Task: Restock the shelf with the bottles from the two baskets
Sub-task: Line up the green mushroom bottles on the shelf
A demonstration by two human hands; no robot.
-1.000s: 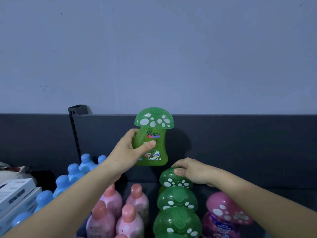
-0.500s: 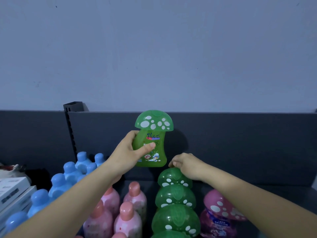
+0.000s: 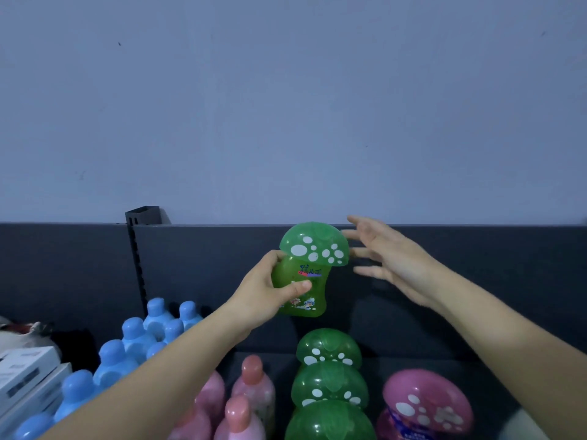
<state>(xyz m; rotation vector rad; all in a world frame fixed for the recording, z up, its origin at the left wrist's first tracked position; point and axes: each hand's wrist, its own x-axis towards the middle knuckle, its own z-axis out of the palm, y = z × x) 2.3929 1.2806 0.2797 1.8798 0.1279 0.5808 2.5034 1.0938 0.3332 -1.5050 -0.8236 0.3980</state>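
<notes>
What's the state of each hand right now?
Left hand: closed around the green mushroom bottle.
Right hand: open, fingers spread beside the bottle's cap, holding nothing.

A shop display: a dark shelf unit (image 3: 508, 296) with a slotted black upright (image 3: 137, 265) carries identical goods lined up by kind. There are blue-capped plastic bottles (image 3: 133, 331), pink bottles with salmon caps (image 3: 252, 368), green mushroom-capped bottles (image 3: 328, 347) and a pink mushroom-capped bottle (image 3: 427, 404), beside stacked white cartons (image 3: 25, 366).
</notes>
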